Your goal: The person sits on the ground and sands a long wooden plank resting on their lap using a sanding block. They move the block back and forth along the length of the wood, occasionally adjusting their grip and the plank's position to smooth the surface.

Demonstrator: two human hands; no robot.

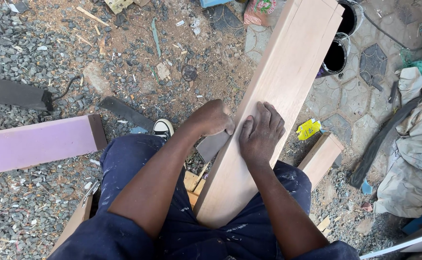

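Far left: a pale purple board (35,143) is lying on grey gravel (13,212), a dark plank (13,93) sitting above it.

Centre left: a black and white shoe (162,128) is showing past the knee of dark blue trousers (124,163), planted on sawdust and stones.

Centre: the left hand (212,117) is curling closed around a grey sheet, likely sandpaper (212,145), at the left edge of the long pale wooden plank (278,91). The fingers are folding over the sheet's top; most of the sheet is hanging below the fist, against the plank's side.

Just right of that: the right hand (261,133) is lying flat on the plank's upper face, fingers spread and pointing away, gripping nothing, only pressing down. The two hands are nearly touching.

The plank itself is running from the person's lap diagonally up and to the right, its near end resting between the thighs.

Right of the plank: a yellow packet (309,129) is lying on patterned paving, beside a short wooden block (320,156). Two round dark tins (336,56) are standing behind the plank's far end.

Far right: crumpled pale cloth (415,159) is heaped up.
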